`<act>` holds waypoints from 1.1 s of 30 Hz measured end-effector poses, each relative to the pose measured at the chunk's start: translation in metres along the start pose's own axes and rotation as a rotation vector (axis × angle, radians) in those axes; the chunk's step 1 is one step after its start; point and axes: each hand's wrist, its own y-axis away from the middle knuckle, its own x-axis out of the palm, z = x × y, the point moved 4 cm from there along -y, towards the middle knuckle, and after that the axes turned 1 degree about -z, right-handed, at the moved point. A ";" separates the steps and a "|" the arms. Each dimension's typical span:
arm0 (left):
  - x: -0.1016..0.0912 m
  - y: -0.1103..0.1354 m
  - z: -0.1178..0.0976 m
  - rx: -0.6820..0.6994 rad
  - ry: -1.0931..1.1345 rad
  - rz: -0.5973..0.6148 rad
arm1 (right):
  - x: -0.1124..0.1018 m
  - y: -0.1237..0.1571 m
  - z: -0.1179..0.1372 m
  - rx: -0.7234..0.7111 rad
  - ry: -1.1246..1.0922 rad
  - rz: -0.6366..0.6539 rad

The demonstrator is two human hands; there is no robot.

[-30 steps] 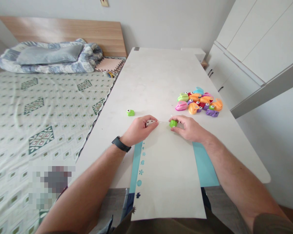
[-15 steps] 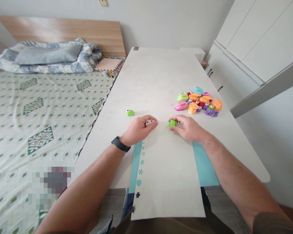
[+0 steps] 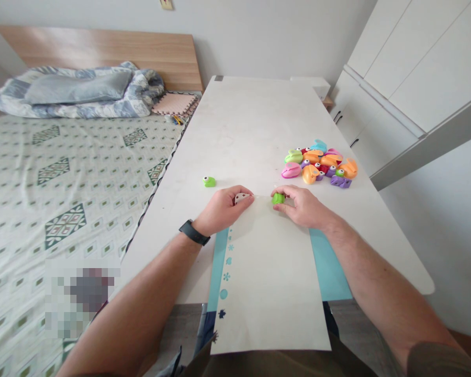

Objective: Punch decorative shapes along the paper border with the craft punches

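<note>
A white sheet of paper point(image 3: 272, 283) lies over a light blue sheet point(image 3: 329, 267), its near end hanging past the table edge. Punched shapes, among them flowers and a circle, run down its left side. My left hand point(image 3: 230, 207) pinches the paper's far left corner, where a few punched holes show. At the far edge, right of the middle, my right hand point(image 3: 296, 204) is closed around a small green craft punch point(image 3: 278, 198) set against the paper. Another green punch point(image 3: 209, 181) stands on the table beyond my left hand.
A cluster of colourful craft punches point(image 3: 310, 174) sits on the right of the white table point(image 3: 255, 120). To the left is a bed point(image 3: 102, 173) with a folded quilt point(image 3: 82, 91). White cabinets point(image 3: 416, 68) line the right wall.
</note>
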 end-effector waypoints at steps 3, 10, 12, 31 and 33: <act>0.000 0.000 0.000 0.002 -0.002 -0.003 | 0.000 0.000 0.000 0.004 0.012 0.004; -0.001 0.000 -0.001 0.012 -0.017 -0.012 | 0.000 0.000 0.000 -0.013 0.022 -0.002; -0.001 0.000 -0.001 0.014 -0.024 -0.015 | 0.000 -0.001 0.000 -0.017 0.023 -0.001; 0.000 0.000 -0.001 0.020 -0.022 -0.010 | 0.001 -0.002 0.002 -0.037 0.072 -0.010; 0.000 0.000 -0.001 0.018 -0.022 -0.010 | 0.002 -0.003 0.002 -0.039 0.074 -0.009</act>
